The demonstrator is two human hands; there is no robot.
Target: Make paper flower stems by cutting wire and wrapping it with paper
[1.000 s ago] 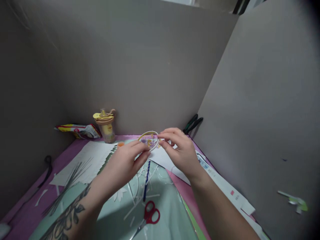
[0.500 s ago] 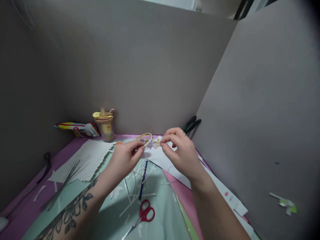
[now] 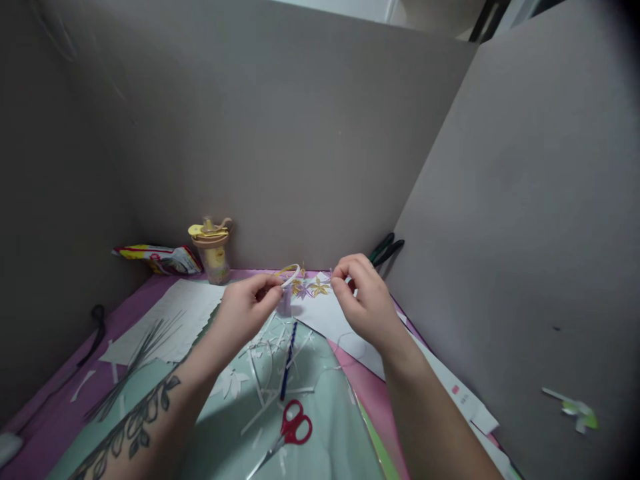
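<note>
My left hand [image 3: 253, 303] pinches a thin white curved strip [image 3: 296, 272], whose yellowish far end bends back behind the fingers. Thumb and fingertips of my right hand [image 3: 364, 299] are pressed together; anything between them is too small to make out. Between the two hands, a yellow flower [image 3: 320, 287] and a purple flower [image 3: 304, 292] show above a white sheet [image 3: 320, 317]. A small pale purple container [image 3: 284, 305] stands just under the left fingertips, partly hidden.
Red-handled scissors [image 3: 296, 427] and a dark blue twisted stick [image 3: 289, 363] lie among paper scraps on the pale green mat [image 3: 325, 433]. Thin wires [image 3: 135, 363] rest at left. A tumbler [image 3: 213, 253], a snack packet [image 3: 159, 259] and dark-handled pliers [image 3: 387, 250] sit along the back.
My right hand has moved a little to the right, away from the flowers. The left hand has shifted slightly left with the white strip, uncovering the small purple container.
</note>
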